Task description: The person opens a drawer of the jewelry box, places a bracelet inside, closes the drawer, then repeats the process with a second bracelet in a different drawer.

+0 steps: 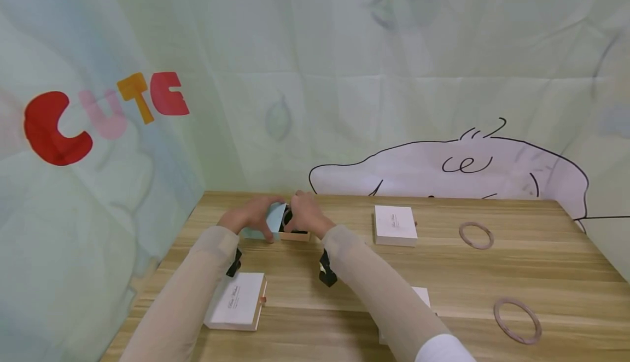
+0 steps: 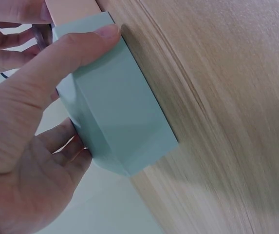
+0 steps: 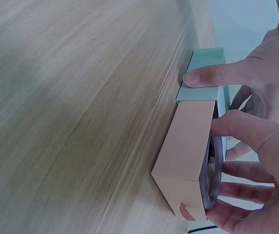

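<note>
The left hand is clasping the teal sleeve, the right hand holding a dark ring at the peach drawer's open top, between eleven and twelve o'clock! Bracing that sleeve, keeping the ring off the rim: wise. Outward, a white box is lying at seven, another ring at three.

Boxes, rings on table
</note>
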Demonstrator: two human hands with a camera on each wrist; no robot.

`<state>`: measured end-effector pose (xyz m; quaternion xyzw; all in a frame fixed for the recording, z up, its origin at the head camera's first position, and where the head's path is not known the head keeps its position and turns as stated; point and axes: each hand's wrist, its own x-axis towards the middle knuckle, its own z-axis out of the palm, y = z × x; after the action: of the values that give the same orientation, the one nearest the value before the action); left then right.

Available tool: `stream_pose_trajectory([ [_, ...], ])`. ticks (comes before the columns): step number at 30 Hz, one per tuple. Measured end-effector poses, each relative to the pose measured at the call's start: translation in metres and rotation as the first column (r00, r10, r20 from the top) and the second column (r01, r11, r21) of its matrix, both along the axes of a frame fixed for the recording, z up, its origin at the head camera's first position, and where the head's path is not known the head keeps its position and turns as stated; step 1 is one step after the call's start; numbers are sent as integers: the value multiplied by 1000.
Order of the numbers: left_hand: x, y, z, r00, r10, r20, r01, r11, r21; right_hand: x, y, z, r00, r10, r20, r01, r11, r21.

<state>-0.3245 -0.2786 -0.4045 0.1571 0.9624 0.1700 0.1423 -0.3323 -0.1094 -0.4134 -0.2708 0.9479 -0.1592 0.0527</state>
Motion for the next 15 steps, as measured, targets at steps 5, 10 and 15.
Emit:
stream_pose_trajectory([
  [5, 0, 0, 0, 1000, 1, 2, -1, 1000, -3, -1, -1, 0, 1000, 3, 10, -2, 1000, -19],
  [10, 0, -1, -1, 1000, -2, -2, 2, 1000, -5, -3, -2, -1, 1000, 5, 15, -5, 1000, -20],
  [15, -1, 0, -2, 1000, -12, -11, 12, 1000, -11, -5, -2, -4, 1000, 10, 20, -10, 1000, -25],
])
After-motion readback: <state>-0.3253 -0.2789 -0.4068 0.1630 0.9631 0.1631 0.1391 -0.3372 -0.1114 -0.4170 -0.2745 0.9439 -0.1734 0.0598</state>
